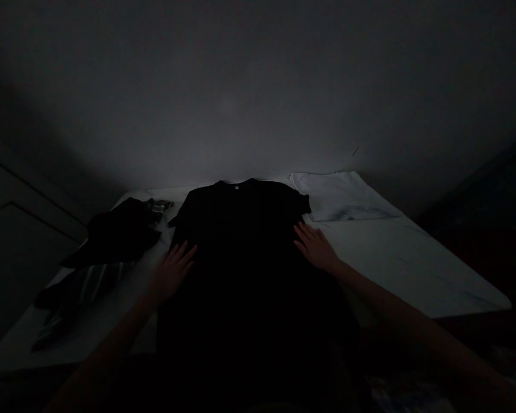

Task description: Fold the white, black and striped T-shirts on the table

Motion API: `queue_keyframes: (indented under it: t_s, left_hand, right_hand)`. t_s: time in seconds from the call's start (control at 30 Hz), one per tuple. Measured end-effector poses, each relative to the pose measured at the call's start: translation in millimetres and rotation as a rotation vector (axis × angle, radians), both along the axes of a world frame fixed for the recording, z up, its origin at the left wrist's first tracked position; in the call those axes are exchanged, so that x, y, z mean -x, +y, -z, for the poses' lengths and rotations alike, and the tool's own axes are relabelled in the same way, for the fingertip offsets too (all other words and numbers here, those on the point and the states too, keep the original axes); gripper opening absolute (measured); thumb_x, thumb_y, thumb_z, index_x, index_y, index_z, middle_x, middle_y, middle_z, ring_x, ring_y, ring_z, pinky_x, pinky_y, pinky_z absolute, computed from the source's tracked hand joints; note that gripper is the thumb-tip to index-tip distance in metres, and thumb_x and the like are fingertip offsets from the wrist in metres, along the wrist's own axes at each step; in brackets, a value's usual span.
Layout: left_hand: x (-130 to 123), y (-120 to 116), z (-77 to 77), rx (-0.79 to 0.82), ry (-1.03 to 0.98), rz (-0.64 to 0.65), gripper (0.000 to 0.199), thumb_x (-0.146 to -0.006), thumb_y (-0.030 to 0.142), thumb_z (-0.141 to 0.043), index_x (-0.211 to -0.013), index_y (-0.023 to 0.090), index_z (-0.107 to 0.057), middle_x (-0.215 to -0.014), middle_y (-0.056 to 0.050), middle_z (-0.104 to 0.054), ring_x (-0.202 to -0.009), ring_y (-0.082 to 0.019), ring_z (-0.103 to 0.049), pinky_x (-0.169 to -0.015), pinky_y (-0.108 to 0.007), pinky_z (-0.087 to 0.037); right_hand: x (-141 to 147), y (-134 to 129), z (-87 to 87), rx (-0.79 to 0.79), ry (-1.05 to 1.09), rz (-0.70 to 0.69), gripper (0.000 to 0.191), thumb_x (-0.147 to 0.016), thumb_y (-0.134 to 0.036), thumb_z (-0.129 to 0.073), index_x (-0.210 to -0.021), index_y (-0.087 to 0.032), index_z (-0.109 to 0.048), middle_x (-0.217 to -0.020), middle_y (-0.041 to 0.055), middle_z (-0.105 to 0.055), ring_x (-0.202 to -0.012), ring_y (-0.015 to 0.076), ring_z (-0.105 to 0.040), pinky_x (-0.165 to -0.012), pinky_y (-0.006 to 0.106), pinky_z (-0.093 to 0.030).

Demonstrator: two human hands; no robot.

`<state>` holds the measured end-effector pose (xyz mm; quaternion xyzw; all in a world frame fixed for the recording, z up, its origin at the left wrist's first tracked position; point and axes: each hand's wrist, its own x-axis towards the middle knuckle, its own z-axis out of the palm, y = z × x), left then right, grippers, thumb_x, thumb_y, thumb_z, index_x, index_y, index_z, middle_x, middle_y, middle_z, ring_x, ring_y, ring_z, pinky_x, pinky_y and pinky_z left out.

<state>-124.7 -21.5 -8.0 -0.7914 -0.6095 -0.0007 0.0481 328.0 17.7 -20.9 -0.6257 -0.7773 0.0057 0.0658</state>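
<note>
A black T-shirt (245, 246) lies spread out, its collar with a small pale label at the far side. Its lower part runs toward me over the near table edge and merges into darkness. My left hand (174, 269) rests flat on the shirt's left side, fingers stretched out and apart. On the opposite side, below the right sleeve, my right hand (313, 246) lies with spread fingers on the fabric's edge. Neither hand grips anything that I can see.
The shirt lies on a white table (404, 264) against a grey wall (241, 103). Left of it is a crumpled pile of dark clothes (116, 235), some striped or checked. A flat, folded white cloth (344, 195) lies at the back right. The scene is very dim.
</note>
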Motion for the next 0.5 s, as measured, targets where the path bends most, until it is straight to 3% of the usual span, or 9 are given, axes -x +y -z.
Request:
queue_keyframes:
  t_s: [0.07, 0.1, 0.2, 0.27, 0.33, 0.4, 0.5]
  left_hand:
    - [13, -20, -9.6, -0.036, 0.078, -0.127, 0.048, -0.097, 0.031, -0.041, -0.145, 0.027, -0.047, -0.154, -0.012, -0.042, -0.140, -0.038, -0.038, -0.108, -0.059, -0.035]
    - [6, -29, -14.1, -0.051, 0.104, -0.171, 0.047, -0.097, 0.033, -0.043, -0.143, 0.025, -0.051, -0.151, -0.014, -0.045, -0.138, -0.040, -0.040, -0.107, -0.061, -0.034]
    - [-53, -52, -19.5, -0.060, 0.068, -0.170, 0.054, -0.095, 0.042, -0.046, -0.143, 0.019, -0.050, -0.149, -0.017, -0.047, -0.138, -0.041, -0.039, -0.110, -0.061, -0.031]
    - [-102, -65, -14.2, -0.068, -0.038, -0.111, 0.060, -0.097, 0.044, -0.041, -0.151, 0.019, -0.037, -0.156, -0.014, -0.038, -0.142, -0.037, -0.034, -0.113, -0.059, -0.029]
    - [-132, -77, -4.2, -0.056, -0.122, -0.053, 0.058, -0.099, 0.041, -0.038, -0.154, 0.023, -0.032, -0.158, -0.010, -0.034, -0.145, -0.032, -0.032, -0.115, -0.055, -0.029]
    - [-129, -89, 5.4, -0.071, -0.148, -0.067, 0.054, -0.099, 0.038, -0.038, -0.152, 0.029, -0.036, -0.158, -0.008, -0.036, -0.145, -0.030, -0.032, -0.114, -0.055, -0.031]
    - [-74, -110, 10.1, -0.144, -0.118, -0.197, 0.050, -0.098, 0.036, -0.035, -0.146, 0.028, -0.045, -0.153, -0.011, -0.043, -0.142, -0.034, -0.036, -0.108, -0.056, -0.038]
  right_hand:
    - [-10, -14, -5.3, -0.022, -0.045, 0.155, 0.057, -0.099, -0.037, -0.037, -0.150, -0.012, -0.038, -0.159, 0.0182, -0.028, -0.146, 0.0402, -0.021, -0.115, 0.062, -0.018]
    - [-2, -22, -8.4, -0.030, -0.056, 0.175, 0.057, -0.099, -0.037, -0.038, -0.149, -0.009, -0.040, -0.158, 0.0208, -0.028, -0.146, 0.0431, -0.020, -0.114, 0.065, -0.017]
    - [62, -55, -14.2, -0.024, -0.019, -0.002, 0.057, -0.098, -0.035, -0.040, -0.148, -0.006, -0.041, -0.159, 0.0207, -0.025, -0.147, 0.0398, -0.019, -0.117, 0.060, -0.016]
    - [112, -81, -13.2, -0.009, 0.056, -0.161, 0.055, -0.100, -0.033, -0.036, -0.150, -0.011, -0.038, -0.160, 0.0159, -0.026, -0.148, 0.0320, -0.022, -0.118, 0.053, -0.020]
    - [143, -104, -8.8, 0.001, 0.130, -0.241, 0.054, -0.101, -0.032, -0.033, -0.152, -0.017, -0.034, -0.160, 0.0111, -0.027, -0.148, 0.0271, -0.024, -0.119, 0.052, -0.021]
    - [139, -121, -2.2, -0.014, 0.163, -0.227, 0.054, -0.101, -0.037, -0.033, -0.153, -0.024, -0.034, -0.161, 0.0077, -0.027, -0.148, 0.0269, -0.024, -0.119, 0.053, -0.021]
    - [79, -136, 9.0, -0.083, 0.133, -0.070, 0.056, -0.100, -0.047, -0.034, -0.152, -0.025, -0.037, -0.160, 0.0081, -0.031, -0.146, 0.0297, -0.027, -0.117, 0.053, -0.025]
